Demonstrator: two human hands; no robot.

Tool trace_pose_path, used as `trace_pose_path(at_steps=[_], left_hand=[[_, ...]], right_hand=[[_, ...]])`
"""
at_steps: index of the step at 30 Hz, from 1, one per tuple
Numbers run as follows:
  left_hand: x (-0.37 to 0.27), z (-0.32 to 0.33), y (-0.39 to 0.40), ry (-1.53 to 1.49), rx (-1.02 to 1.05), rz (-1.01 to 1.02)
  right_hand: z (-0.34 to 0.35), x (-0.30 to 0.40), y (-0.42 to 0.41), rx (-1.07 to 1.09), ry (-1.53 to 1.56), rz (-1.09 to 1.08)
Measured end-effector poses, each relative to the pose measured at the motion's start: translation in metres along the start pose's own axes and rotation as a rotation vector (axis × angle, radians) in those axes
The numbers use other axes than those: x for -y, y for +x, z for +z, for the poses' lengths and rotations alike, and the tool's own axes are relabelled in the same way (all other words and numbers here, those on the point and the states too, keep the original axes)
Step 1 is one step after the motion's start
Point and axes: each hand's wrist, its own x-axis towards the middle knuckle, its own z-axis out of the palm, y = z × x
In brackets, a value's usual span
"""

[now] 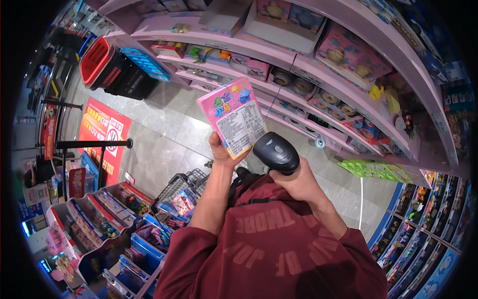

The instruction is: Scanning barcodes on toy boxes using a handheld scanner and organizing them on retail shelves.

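Observation:
My left hand [223, 151] grips the lower left edge of a pink toy box [233, 116]. The box is tilted, and its printed back with a white text panel and a barcode faces up. A black handheld barcode scanner [277, 151] is held in my right hand [297, 183], which is closed around its handle. The scanner's head overlaps the box's lower right corner in the view, close to the barcode. Whether the two touch, I cannot tell. My right fingers are partly hidden under the scanner.
Pink shelves [261, 48] with boxed toys curve across the top and right. Red and black shopping baskets [123, 71] stand at upper left. A wire cart [179, 187] holding packages is beside my left forearm. Display bins [101, 224] are at lower left, and a black rail [93, 144] is above them.

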Motion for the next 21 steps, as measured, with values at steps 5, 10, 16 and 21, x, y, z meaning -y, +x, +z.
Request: trace_pose_path(at_steps=[5, 10, 16, 21], left_hand=[[-0.001, 0.01, 0.023, 0.011, 0.059, -0.054], [-0.013, 0.046, 0.08, 0.246, 0.011, -0.019], [-0.022, 0.109, 0.196, 1.21, -0.141, 0.452], [-0.016, 0.121, 0.278, 1.624, -0.489, 0.729]], right_hand=[[-0.033, -0.006, -0.001, -0.301, 0.125, 0.062], [-0.058, -0.011, -0.007, -0.477, 0.163, 0.049], [-0.073, -0.017, -0.016, -0.43, 0.162, 0.032], [-0.082, -0.013, -0.019, -0.399, 0.133, 0.024]])
